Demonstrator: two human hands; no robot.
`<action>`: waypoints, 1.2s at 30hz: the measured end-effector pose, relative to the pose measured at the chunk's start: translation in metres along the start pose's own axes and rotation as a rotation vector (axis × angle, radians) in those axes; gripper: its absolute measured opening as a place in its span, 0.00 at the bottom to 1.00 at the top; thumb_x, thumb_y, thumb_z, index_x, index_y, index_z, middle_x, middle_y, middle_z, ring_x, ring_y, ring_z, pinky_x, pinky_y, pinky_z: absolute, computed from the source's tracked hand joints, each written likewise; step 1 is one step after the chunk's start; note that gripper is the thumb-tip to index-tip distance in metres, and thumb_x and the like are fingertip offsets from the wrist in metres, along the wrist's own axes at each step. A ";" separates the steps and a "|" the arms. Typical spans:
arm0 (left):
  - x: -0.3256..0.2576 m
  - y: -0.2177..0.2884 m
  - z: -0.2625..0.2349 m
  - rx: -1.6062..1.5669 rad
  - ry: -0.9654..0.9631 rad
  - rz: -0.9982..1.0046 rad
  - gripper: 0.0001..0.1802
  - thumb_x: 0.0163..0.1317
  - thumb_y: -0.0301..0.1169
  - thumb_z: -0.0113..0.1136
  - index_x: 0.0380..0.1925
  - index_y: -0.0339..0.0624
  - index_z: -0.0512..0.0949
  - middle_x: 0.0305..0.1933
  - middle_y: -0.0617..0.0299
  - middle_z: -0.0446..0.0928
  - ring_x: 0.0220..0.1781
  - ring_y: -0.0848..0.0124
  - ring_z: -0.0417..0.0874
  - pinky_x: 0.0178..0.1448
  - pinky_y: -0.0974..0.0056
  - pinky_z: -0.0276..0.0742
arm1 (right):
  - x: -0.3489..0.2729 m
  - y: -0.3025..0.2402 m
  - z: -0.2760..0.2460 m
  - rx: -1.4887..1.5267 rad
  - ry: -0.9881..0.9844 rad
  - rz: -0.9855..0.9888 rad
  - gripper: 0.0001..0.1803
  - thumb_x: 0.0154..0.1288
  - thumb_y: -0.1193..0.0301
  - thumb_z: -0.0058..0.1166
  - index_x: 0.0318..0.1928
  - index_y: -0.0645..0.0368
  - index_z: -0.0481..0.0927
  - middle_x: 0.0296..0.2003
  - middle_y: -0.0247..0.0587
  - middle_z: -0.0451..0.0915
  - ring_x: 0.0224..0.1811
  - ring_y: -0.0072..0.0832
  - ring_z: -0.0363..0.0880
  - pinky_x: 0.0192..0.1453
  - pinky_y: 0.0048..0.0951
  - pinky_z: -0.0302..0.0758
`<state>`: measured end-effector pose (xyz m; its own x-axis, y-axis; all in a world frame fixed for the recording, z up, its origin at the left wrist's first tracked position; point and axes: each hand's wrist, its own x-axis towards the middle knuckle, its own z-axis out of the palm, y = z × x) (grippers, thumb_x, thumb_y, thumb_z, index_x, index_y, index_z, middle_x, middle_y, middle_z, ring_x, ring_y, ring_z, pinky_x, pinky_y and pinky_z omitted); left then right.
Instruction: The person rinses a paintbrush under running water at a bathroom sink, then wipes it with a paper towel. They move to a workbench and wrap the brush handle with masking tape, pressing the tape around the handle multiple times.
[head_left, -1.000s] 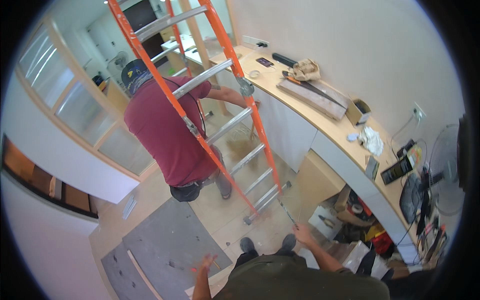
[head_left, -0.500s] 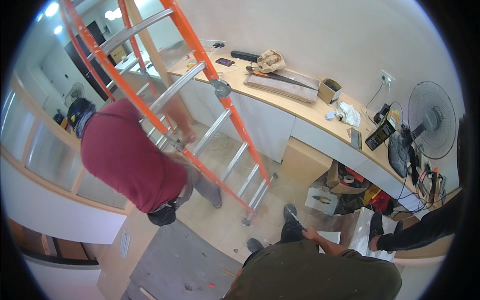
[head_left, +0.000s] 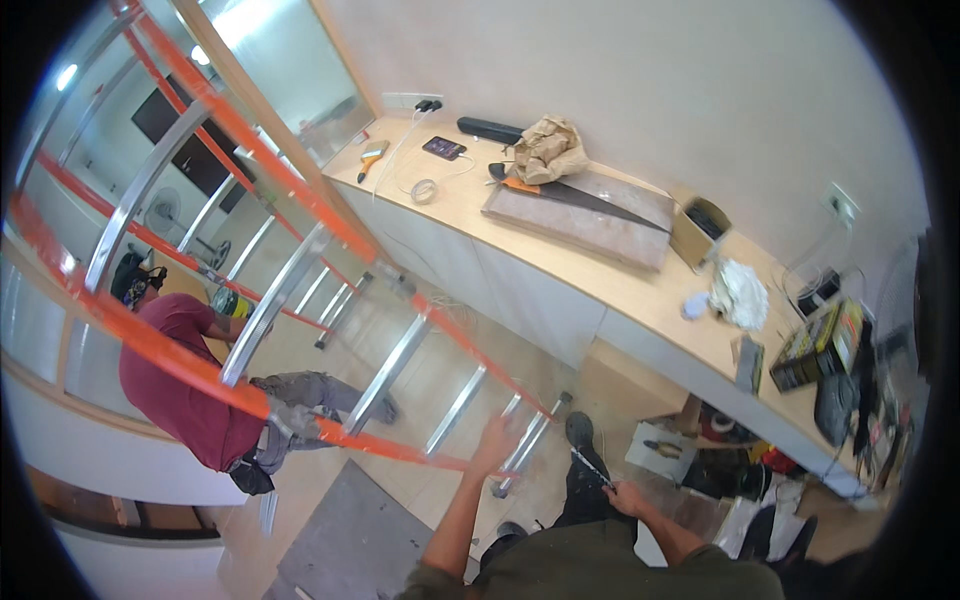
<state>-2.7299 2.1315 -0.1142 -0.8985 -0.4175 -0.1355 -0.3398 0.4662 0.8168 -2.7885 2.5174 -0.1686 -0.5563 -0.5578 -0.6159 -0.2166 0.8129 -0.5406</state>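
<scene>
My right hand (head_left: 627, 498) is closed around the dark handle of a thin, pale, speckled tool (head_left: 591, 466), which points up and left over my dark trouser leg. Its exact kind is too small to make out. My left hand (head_left: 495, 445) reaches forward, its fingers stretched out and somewhat blurred. It overlaps the lower rungs of the orange stepladder (head_left: 385, 372) with metal rungs; whether it touches them I cannot tell.
Left, behind the ladder, a person in a maroon shirt (head_left: 180, 370) bends over. On the long wooden counter (head_left: 450, 215) lie a handsaw (head_left: 590, 200), planks (head_left: 570, 235), a brush (head_left: 372, 158), a phone (head_left: 444, 148) and a white cloth (head_left: 740, 293). Pliers (head_left: 662, 446) and a grey floor sheet (head_left: 350, 530) lie lower.
My left hand has come into view and reached up to the ladder. The ladder appears larger and lower in view. The maroon-shirted person is farther left and lower in the picture.
</scene>
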 end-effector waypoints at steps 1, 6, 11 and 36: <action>0.062 0.076 -0.028 -0.163 0.060 0.136 0.24 0.60 0.37 0.69 0.54 0.36 0.80 0.54 0.45 0.80 0.59 0.50 0.80 0.65 0.52 0.73 | 0.011 -0.006 -0.021 0.045 0.012 -0.018 0.19 0.73 0.59 0.53 0.42 0.64 0.84 0.36 0.67 0.82 0.42 0.63 0.82 0.49 0.55 0.76; 0.368 0.126 -0.113 -0.175 0.539 0.180 0.20 0.63 0.29 0.65 0.56 0.39 0.79 0.53 0.51 0.77 0.55 0.61 0.79 0.57 0.58 0.77 | 0.053 -0.011 -0.104 0.003 -0.070 -0.147 0.14 0.74 0.65 0.50 0.43 0.65 0.80 0.31 0.66 0.81 0.38 0.63 0.82 0.45 0.57 0.77; 0.516 0.040 -0.197 0.339 0.769 -0.030 0.24 0.64 0.33 0.64 0.59 0.37 0.76 0.58 0.43 0.75 0.61 0.48 0.76 0.67 0.52 0.70 | 0.088 0.034 -0.125 0.059 -0.229 -0.327 0.11 0.73 0.67 0.50 0.44 0.63 0.76 0.29 0.64 0.81 0.37 0.61 0.83 0.43 0.59 0.77; 0.318 0.187 -0.125 -1.414 0.569 -0.025 0.13 0.74 0.33 0.57 0.55 0.42 0.77 0.46 0.67 0.81 0.51 0.74 0.81 0.58 0.64 0.77 | 0.169 -0.121 -0.267 0.121 0.214 -0.585 0.14 0.75 0.63 0.50 0.38 0.63 0.78 0.26 0.54 0.81 0.27 0.52 0.80 0.33 0.49 0.75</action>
<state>-3.0440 1.9885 0.0652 -0.5616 -0.8029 -0.1998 0.4802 -0.5129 0.7115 -3.0706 2.3697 -0.0546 -0.5237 -0.8483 -0.0778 -0.4483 0.3522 -0.8216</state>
